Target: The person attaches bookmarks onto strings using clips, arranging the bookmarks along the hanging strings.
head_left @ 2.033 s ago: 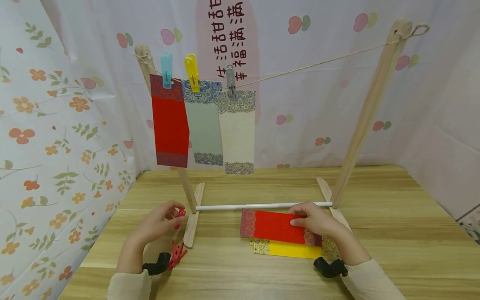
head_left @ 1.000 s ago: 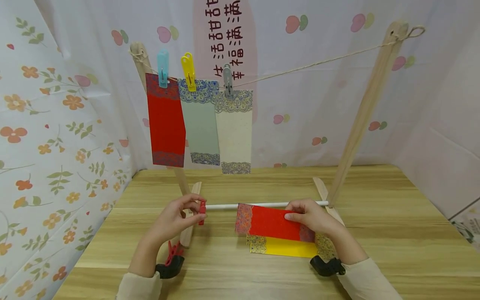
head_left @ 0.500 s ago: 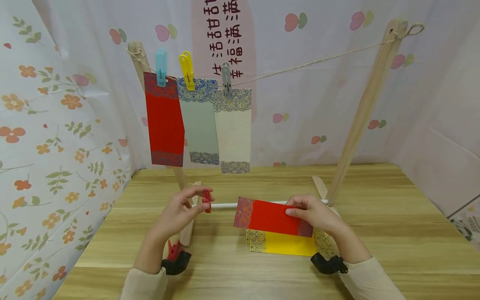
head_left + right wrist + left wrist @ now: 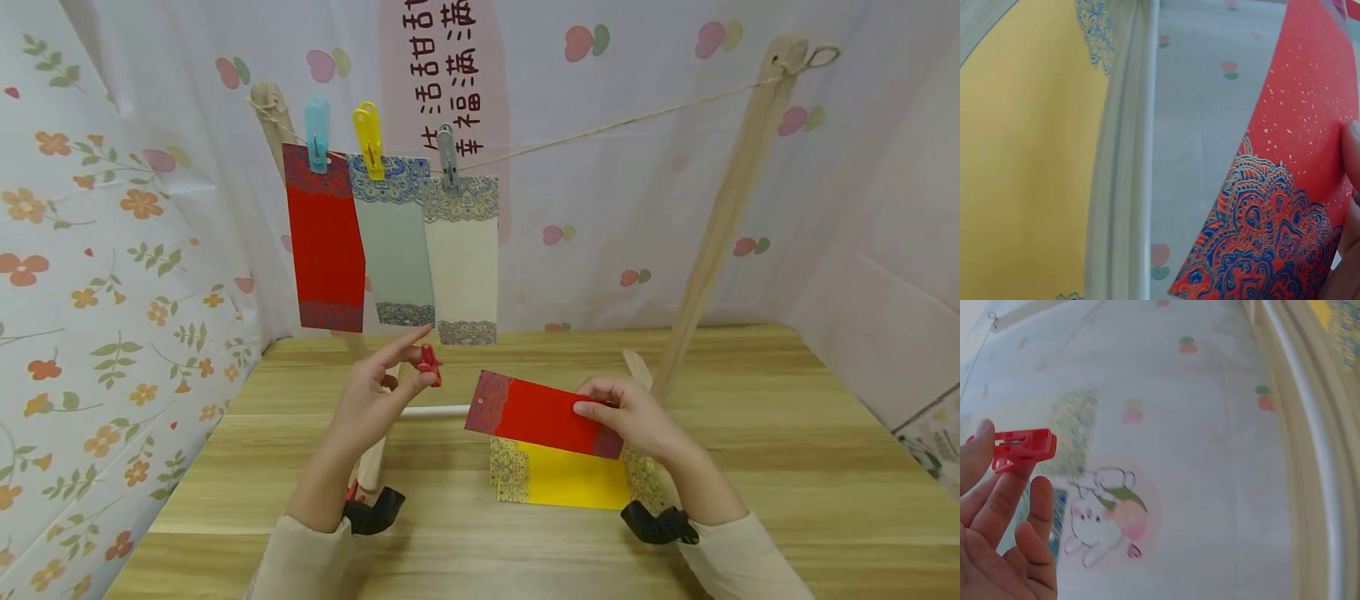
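Note:
My left hand (image 4: pixel 378 396) pinches a red clothespin (image 4: pixel 430 365) between thumb and fingers, in front of the stand's white rod; the left wrist view shows the clothespin (image 4: pixel 1025 445) close up. My right hand (image 4: pixel 626 417) holds a red card (image 4: pixel 543 414) with patterned ends by its right part, thumb on top, tilted above the table. Below it lies a yellow card (image 4: pixel 573 475), partly covered. From the string hang a red card (image 4: pixel 326 242) under a blue clothespin (image 4: pixel 317 137), a pale green card (image 4: pixel 393 258) under a yellow one, and a cream card (image 4: pixel 461 267) under a grey one.
A wooden stand has a left post (image 4: pixel 272 112) and a right post (image 4: pixel 738 200), joined by a string (image 4: pixel 600 129) and a white rod (image 4: pixel 446 411). Another red clothespin (image 4: pixel 354 490) lies behind my left wrist. Printed cloth (image 4: pixel 562 275) backs the wooden table (image 4: pixel 810 467).
My left hand has carried the red clothespin right and up, from near the stand's left foot. My right hand has raised the red card off the yellow one, uncovering more of it.

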Action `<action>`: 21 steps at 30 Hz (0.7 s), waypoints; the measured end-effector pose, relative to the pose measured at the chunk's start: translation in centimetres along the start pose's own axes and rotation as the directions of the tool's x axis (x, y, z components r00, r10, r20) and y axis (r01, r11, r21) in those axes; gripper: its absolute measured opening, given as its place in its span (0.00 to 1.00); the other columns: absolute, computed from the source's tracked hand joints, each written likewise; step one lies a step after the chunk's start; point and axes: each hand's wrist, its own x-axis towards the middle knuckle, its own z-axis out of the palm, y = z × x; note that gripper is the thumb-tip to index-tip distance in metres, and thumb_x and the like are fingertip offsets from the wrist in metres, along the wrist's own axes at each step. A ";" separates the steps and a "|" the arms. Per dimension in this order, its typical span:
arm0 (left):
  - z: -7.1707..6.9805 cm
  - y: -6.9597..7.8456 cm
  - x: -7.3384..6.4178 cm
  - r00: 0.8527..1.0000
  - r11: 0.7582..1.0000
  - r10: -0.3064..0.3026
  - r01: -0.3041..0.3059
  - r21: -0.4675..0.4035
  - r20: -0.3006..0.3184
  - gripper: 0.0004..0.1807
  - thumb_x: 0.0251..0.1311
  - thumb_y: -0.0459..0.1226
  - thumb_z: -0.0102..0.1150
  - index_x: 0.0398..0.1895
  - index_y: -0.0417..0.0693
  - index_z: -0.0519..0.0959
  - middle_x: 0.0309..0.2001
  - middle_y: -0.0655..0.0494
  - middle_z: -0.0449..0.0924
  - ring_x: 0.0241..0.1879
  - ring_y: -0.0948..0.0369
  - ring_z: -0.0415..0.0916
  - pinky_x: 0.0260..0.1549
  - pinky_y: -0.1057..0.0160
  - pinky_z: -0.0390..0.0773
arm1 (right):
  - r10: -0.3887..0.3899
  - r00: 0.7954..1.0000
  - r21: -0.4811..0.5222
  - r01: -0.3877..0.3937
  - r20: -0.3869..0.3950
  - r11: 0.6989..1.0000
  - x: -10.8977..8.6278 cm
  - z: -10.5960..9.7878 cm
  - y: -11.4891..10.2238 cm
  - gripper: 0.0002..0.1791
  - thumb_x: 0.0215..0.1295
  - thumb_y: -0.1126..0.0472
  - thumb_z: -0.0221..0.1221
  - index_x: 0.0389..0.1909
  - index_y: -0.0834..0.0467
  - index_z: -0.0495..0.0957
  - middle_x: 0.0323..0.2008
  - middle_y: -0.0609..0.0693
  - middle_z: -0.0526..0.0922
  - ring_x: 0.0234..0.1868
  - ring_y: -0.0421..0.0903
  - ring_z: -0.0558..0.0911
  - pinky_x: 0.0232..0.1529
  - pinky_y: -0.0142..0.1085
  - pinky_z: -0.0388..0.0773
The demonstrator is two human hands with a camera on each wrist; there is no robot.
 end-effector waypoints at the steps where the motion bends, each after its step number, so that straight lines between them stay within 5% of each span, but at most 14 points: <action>1: 0.0 0.3 0.2 1.000 1.000 0.003 -0.003 0.000 -0.007 0.28 0.60 0.33 0.67 0.66 0.50 0.76 0.41 0.50 0.86 0.40 0.68 0.75 0.25 0.69 0.68 | -0.006 1.000 0.008 0.006 -0.009 1.000 0.1 0.0 -0.1 0.08 0.69 0.63 0.60 0.40 0.65 0.81 0.33 0.57 0.85 0.29 0.45 0.83 0.29 0.36 0.83; 14: -0.2 3.7 3.1 0.990 0.984 0.137 -0.141 -0.109 -0.040 0.19 0.60 0.27 0.65 0.56 0.41 0.80 0.48 0.45 0.86 0.34 0.66 0.79 0.18 0.70 0.68 | -0.031 0.993 0.092 0.041 -0.116 0.995 -0.2 -0.6 -1.2 0.12 0.70 0.64 0.59 0.44 0.71 0.78 0.35 0.63 0.85 0.28 0.44 0.84 0.26 0.39 0.85; 21: -0.3 5.7 4.8 0.983 0.971 0.165 -0.175 -0.164 -0.075 0.25 0.61 0.27 0.63 0.63 0.43 0.75 0.49 0.44 0.86 0.23 0.54 0.76 0.23 0.68 0.77 | -0.014 0.970 0.140 0.049 -0.241 0.989 0.0 -0.8 -1.2 0.13 0.70 0.62 0.59 0.50 0.67 0.79 0.38 0.39 0.85 0.33 0.42 0.85 0.31 0.37 0.86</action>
